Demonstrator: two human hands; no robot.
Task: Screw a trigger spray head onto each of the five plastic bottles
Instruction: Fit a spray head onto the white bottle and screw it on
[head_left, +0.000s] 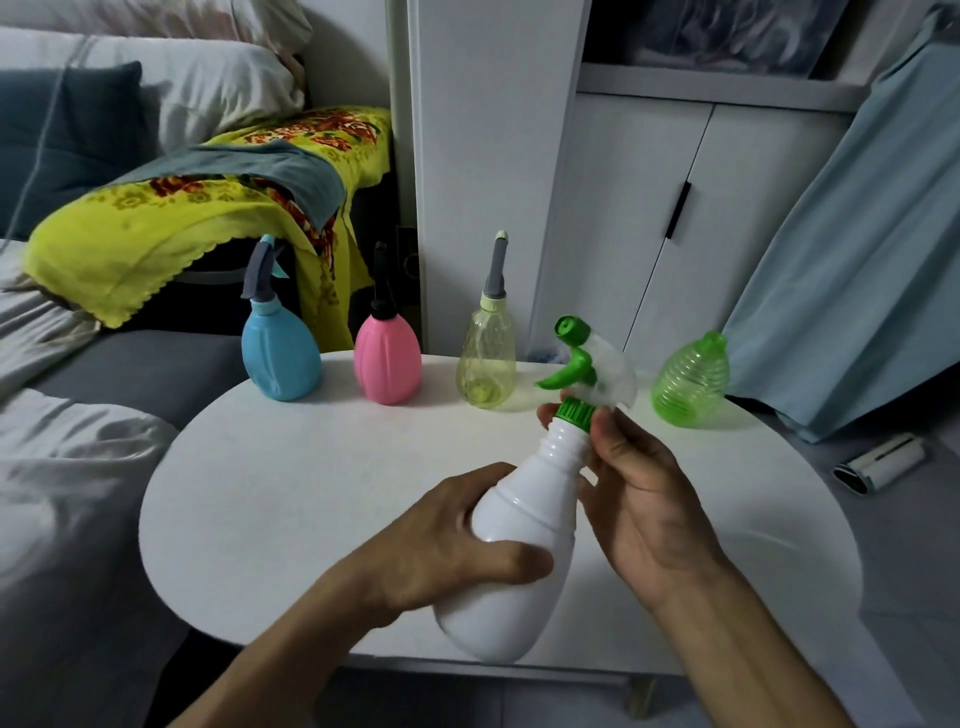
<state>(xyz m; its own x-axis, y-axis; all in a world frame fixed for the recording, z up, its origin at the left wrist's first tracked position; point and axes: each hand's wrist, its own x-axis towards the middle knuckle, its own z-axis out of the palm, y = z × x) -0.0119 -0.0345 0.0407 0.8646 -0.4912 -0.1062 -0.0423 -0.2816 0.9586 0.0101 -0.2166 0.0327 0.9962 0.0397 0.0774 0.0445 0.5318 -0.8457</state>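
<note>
In the head view, the left hand (447, 545) is wrapping around the wide belly of a white bottle (519, 530), thumb across the front, holding it tilted above the near half of the round white tabletop (270, 493), its neck leaning away and to the right. The bottle is opaque and pear-shaped, with ridged rings stepping up a narrow neck. The right hand (644, 499) is pinching the ribbed green collar (575, 413) of a trigger spray head (592, 371) between thumb and fingertips; the head is sitting on the bottle's neck, showing a green nozzle, a green trigger and a translucent body, though how far the collar is threaded on is hard to judge from this angle. Along the far edge of the tabletop four more bottles are standing upright, spaced apart: a blue bottle (280, 358) with a grey spray head, a pink bottle (387, 364) with a dark one, a pale yellow bottle (485, 364) with a grey one, and a ribbed green bottle (691, 384) at the far right whose neck is bare.
</note>
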